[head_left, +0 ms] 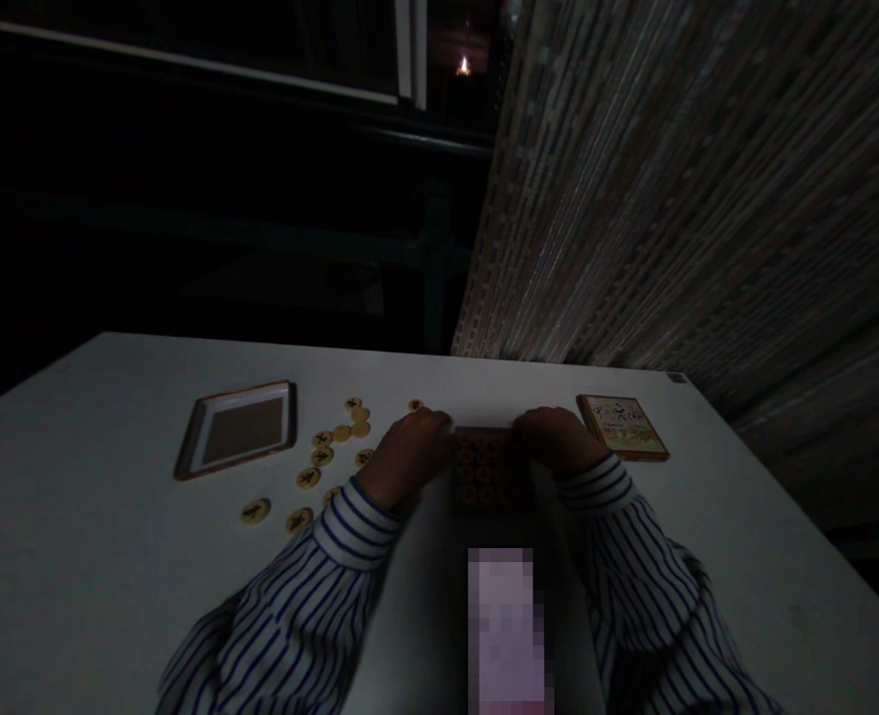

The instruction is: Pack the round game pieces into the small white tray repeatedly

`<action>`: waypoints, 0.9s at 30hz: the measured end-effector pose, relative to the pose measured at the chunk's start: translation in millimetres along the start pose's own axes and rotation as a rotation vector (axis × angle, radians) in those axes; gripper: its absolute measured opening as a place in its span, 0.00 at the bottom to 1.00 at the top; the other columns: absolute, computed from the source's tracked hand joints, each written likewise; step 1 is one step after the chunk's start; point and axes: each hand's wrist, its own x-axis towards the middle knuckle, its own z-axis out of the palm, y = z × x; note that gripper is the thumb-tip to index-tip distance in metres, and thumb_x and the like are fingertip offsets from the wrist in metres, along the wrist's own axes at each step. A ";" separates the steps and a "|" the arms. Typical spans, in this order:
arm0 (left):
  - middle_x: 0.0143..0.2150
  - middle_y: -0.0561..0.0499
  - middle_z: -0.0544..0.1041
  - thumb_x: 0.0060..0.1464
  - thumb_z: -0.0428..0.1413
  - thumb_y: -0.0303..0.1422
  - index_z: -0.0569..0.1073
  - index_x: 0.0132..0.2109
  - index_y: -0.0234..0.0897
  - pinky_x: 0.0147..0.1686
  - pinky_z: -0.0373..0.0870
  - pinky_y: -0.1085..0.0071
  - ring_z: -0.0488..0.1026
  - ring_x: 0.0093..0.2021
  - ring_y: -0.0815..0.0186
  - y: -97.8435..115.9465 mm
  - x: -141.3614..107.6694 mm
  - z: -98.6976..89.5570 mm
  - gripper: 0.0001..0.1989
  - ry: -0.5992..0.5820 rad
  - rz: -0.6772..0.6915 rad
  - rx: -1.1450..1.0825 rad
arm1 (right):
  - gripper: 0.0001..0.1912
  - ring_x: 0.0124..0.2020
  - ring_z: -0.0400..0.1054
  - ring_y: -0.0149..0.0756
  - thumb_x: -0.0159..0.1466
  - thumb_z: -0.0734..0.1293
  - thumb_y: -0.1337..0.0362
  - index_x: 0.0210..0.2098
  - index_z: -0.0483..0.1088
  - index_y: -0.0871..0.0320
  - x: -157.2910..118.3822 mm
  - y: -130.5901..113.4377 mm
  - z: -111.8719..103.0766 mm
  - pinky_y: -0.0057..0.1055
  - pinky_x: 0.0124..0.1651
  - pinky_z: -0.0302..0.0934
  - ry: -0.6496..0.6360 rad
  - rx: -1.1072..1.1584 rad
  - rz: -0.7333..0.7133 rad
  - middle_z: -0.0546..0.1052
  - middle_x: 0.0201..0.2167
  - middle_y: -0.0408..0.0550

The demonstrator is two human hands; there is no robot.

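A dark box [490,508] filled with rows of round pieces [486,474] rests on the white table. At its left upper corner is my left hand [411,455], fingers curled in against the edge. My right hand [558,440] is closed at the box's right upper corner. The fingertips of both hands are dark and partly hidden. Several loose round wooden pieces with dark characters, one of them a piece [308,478], lie on the table left of my left hand.
An open shallow tray [243,462] sits at the left of the white table [111,556]. A flat box with a printed cover [625,427] lies at the right. Behind the table hangs a string curtain [595,199]. A blurred, pixelated patch covers the front middle.
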 end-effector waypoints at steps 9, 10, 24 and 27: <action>0.39 0.44 0.73 0.55 0.44 0.34 0.68 0.44 0.34 0.40 0.64 0.67 0.70 0.42 0.62 0.8 0.8 -1.0 0.14 -0.012 0.001 0.011 | 0.13 0.40 0.68 0.40 0.59 0.57 0.66 0.40 0.70 0.57 -1.1 1.8 0.5 0.34 0.40 0.58 0.038 0.035 -0.002 0.74 0.37 0.53; 0.40 0.44 0.73 0.55 0.44 0.34 0.68 0.44 0.34 0.41 0.64 0.67 0.69 0.42 0.62 0.8 0.9 -0.9 0.14 -0.012 0.000 0.012 | 0.14 0.40 0.68 0.41 0.59 0.57 0.66 0.40 0.70 0.57 -0.8 1.7 0.5 0.35 0.40 0.58 0.036 0.032 -0.004 0.74 0.37 0.53; 0.41 0.44 0.72 0.55 0.44 0.33 0.67 0.44 0.34 0.42 0.64 0.67 0.69 0.43 0.62 1.3 0.3 -2.0 0.13 -0.022 -0.009 0.024 | 0.12 0.40 0.68 0.40 0.59 0.58 0.63 0.38 0.71 0.56 6.5 -4.8 6.5 0.33 0.39 0.59 0.083 0.023 -0.093 0.75 0.37 0.51; 0.40 0.44 0.73 0.55 0.44 0.34 0.68 0.44 0.34 0.42 0.64 0.67 0.69 0.43 0.62 1.9 0.6 -2.1 0.13 -0.033 -0.029 0.020 | 0.13 0.39 0.68 0.40 0.60 0.57 0.63 0.38 0.71 0.57 5.6 -5.9 5.0 0.32 0.39 0.59 0.079 0.017 -0.096 0.75 0.37 0.52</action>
